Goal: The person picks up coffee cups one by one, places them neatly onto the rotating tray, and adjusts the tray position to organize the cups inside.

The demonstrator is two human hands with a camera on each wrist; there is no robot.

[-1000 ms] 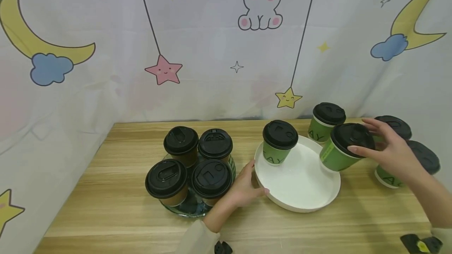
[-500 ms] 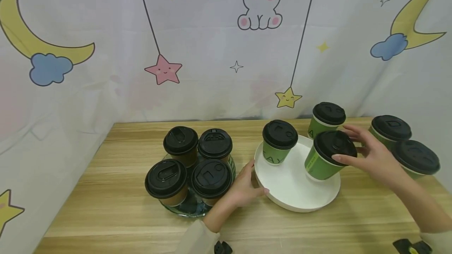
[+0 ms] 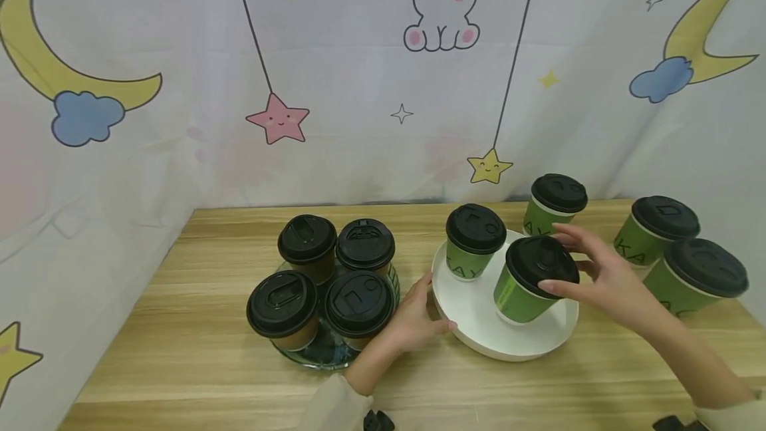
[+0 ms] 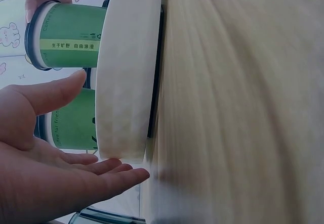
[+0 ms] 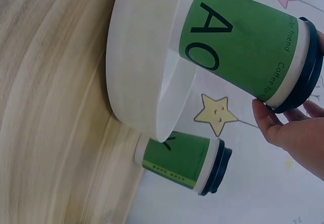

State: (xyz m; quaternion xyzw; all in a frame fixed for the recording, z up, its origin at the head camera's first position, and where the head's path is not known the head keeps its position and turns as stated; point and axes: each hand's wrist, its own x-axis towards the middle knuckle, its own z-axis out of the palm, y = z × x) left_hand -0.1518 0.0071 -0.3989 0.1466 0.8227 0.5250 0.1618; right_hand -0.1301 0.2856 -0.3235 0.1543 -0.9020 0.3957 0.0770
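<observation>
My right hand (image 3: 598,281) grips a green paper coffee cup (image 3: 522,296) by its black lid, thumb on the near side and fingers behind. The cup is upright over the right half of a round white tray (image 3: 491,341), its base close over the tray's floor. Another green paper cup (image 3: 467,259) stands at the tray's back left. With fingers nearly straight, my left hand (image 3: 413,321) rests along the tray's left rim. In the left wrist view its fingertips (image 4: 136,175) lie right at the tray wall, and the thumb points toward the cups.
To the left, several brown lidded cups (image 3: 293,336) stand on a dark glassy plate (image 3: 317,358). Right of the tray are two green cups (image 3: 637,241), and one green cup (image 3: 538,219) stands behind it. A printed cloth (image 3: 353,171) hangs along the table's back edge.
My right hand has carried the green cup leftward and lower, from the tray's right edge to over its floor. The left hand and the tray have stayed in place.
</observation>
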